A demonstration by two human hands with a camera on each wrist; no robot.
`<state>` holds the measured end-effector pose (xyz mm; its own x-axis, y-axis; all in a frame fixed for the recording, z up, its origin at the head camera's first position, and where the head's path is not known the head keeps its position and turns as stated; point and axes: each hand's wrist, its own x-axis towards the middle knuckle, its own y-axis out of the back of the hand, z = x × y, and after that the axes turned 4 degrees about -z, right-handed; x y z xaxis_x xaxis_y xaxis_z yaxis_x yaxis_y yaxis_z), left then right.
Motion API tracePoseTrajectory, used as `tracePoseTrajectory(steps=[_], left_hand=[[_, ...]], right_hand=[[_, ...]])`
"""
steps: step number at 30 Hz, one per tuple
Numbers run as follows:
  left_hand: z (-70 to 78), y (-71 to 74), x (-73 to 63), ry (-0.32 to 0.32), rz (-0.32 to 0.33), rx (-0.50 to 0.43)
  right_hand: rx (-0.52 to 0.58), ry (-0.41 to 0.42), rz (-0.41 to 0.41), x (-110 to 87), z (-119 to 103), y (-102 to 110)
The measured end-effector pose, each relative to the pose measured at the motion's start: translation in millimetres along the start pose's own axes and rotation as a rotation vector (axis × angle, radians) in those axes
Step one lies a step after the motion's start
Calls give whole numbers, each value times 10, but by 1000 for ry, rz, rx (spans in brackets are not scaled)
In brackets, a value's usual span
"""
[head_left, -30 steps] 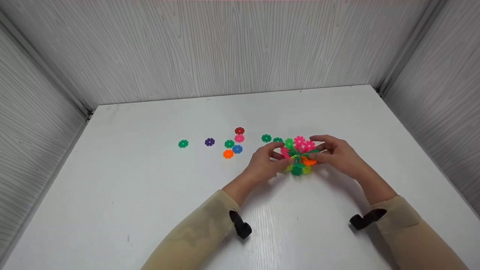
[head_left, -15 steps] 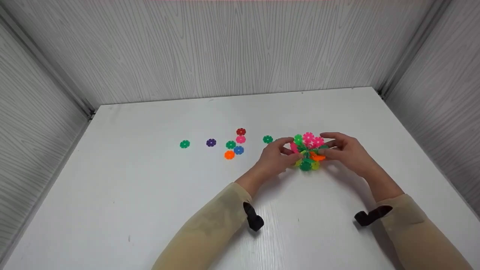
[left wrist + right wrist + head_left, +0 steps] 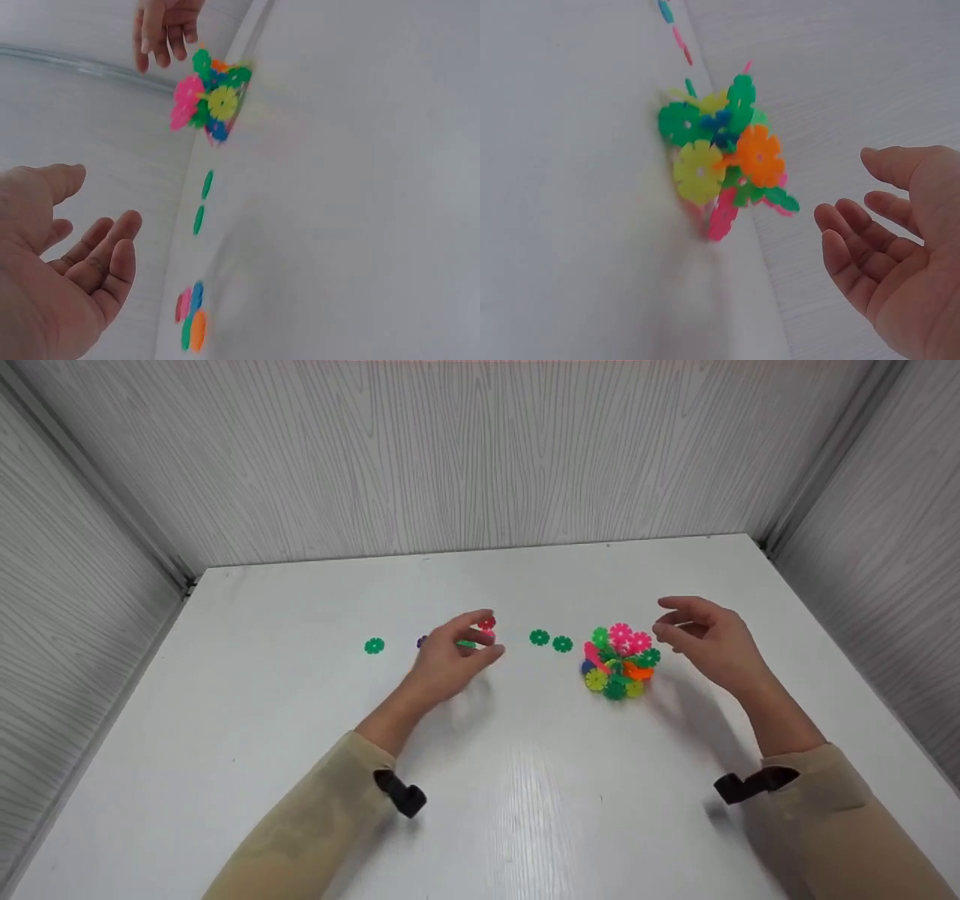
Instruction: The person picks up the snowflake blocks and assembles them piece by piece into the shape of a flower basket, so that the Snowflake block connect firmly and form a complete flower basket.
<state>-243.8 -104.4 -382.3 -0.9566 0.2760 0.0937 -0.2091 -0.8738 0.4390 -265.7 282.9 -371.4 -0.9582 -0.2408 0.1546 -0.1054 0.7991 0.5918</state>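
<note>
A ball-like cluster of joined, notched plastic discs (image 3: 616, 661) in pink, green, yellow, orange and blue rests on the white table. My right hand (image 3: 709, 637) hovers just right of it, fingers loosely bent and holding nothing. Over the loose discs to the left is my left hand (image 3: 450, 656), its fingers relaxed and apart from the thumb. That hand covers most of a small group in the head view; a red disc (image 3: 487, 622) shows past its fingertips. In the left wrist view an orange disc (image 3: 198, 331) and a blue disc (image 3: 196, 296) lie in that group.
Two green discs (image 3: 539, 637) lie between the left hand and the cluster. A single green disc (image 3: 374, 646) is farther left, and a purple disc (image 3: 422, 642) peeks out beside the left hand. Grained panels (image 3: 465, 457) wall the table at the back and sides.
Both hands have let go of the cluster, which was set a little farther right. The left hand has moved left over the loose discs; the right hand has drawn back slightly up and right.
</note>
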Motion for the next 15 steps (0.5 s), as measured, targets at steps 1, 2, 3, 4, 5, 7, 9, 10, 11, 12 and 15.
tracePoseTrajectory(steps=[1, 2, 3, 4, 5, 7, 9, 10, 11, 12, 15], left_hand=[[-24, 120, -36, -5, 22, 11], [-50, 235, -72, -6, 44, 23], [-75, 346, -105, -5, 64, 30], [-103, 448, -133, 1, 82, 40], [-133, 545, -158, 4, 98, 51], [-211, 723, -193, 6, 125, 69], [-307, 880, -217, 12, 142, 78], [-359, 949, -225, 18, 147, 83], [-417, 1013, -230, 26, 151, 83], [-479, 1070, -233, 37, 153, 86], [-671, 1203, -249, 92, 157, 95]], right_hand=[[5, 22, 8, 17, -76, -26], [9, 44, 12, 38, -151, -59], [16, 66, 12, 60, -226, -98], [22, 86, 9, 81, -299, -141], [32, 103, 2, 106, -371, -191], [53, 137, -22, 167, -501, -313], [81, 172, -54, 231, -615, -464], [96, 185, -71, 265, -666, -552], [116, 193, -90, 298, -707, -646], [131, 200, -109, 331, -739, -744], [173, 193, -169, 428, -775, -1049]])
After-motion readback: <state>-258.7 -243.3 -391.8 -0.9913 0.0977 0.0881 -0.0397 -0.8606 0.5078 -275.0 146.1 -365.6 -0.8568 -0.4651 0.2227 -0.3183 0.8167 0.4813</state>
